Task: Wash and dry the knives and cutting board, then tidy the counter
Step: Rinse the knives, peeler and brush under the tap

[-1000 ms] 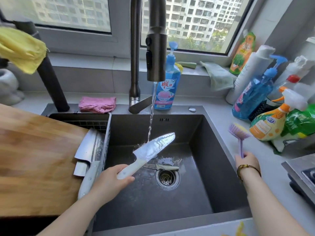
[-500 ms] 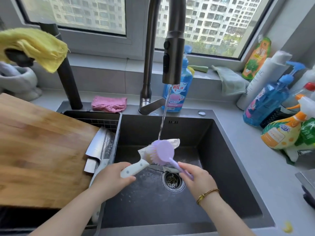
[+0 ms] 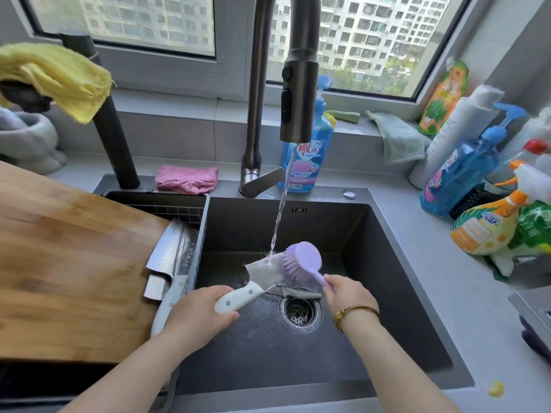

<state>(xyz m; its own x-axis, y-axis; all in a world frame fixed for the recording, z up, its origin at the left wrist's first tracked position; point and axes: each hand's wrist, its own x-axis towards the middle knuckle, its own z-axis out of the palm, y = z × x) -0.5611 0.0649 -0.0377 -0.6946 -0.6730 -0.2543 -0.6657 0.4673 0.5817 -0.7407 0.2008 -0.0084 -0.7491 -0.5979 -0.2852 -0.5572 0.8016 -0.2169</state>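
My left hand (image 3: 199, 312) grips the white handle of a kitchen knife (image 3: 262, 272) over the dark sink (image 3: 417, 293), its blade under the running water. My right hand (image 3: 348, 293) holds a purple dish brush (image 3: 304, 257) by its handle, bristles against the blade's outer half. A small knife (image 3: 301, 293) lies on the sink floor by the drain. A cleaver (image 3: 170, 257) with a white handle rests in the drain basket at the sink's left. The wooden cutting board (image 3: 65, 263) lies over the left side.
The faucet (image 3: 298, 84) hangs above the sink centre. A pink cloth (image 3: 186, 178) and blue soap bottle (image 3: 307, 162) sit behind the sink. Several spray bottles (image 3: 489, 228) crowd the right counter. A yellow cloth (image 3: 59, 76) hangs at upper left. A stove edge (image 3: 533, 311) shows at right.
My right hand took the brush from the right counter and brought it onto the knife blade. The brush has since slid outward along the blade toward its tip.
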